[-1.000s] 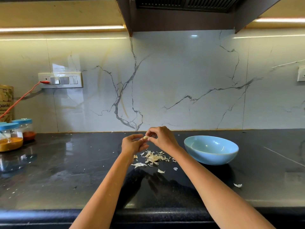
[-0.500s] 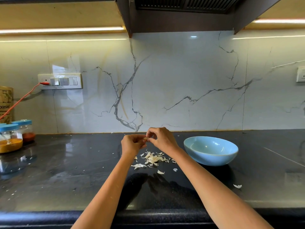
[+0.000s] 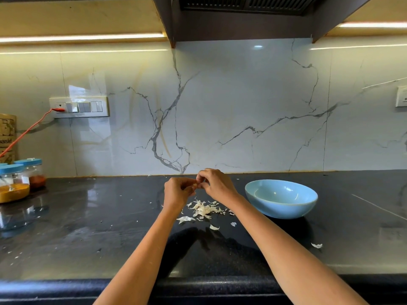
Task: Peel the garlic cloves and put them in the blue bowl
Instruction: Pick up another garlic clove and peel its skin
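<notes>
Both my hands meet above the dark counter, near the back wall. My left hand (image 3: 177,191) pinches a small pale garlic clove (image 3: 195,185), and the fingertips of my right hand (image 3: 214,183) grip the same clove from the right. Most of the clove is hidden by my fingers. Just below my hands lies a heap of white garlic skins (image 3: 203,209). The blue bowl (image 3: 281,198) stands on the counter to the right of my right hand; the part of its inside that shows looks empty.
Two jars with blue lids (image 3: 14,182) hold yellow and red powder at the far left. A red cable (image 3: 26,132) runs to the wall switch panel (image 3: 79,107). Stray skin flakes (image 3: 316,245) lie at the right. The counter's front edge (image 3: 198,287) is near me.
My fingers have worked a little around the clove, and less of it shows between them now. Hands, bowl and skins stay where they were.
</notes>
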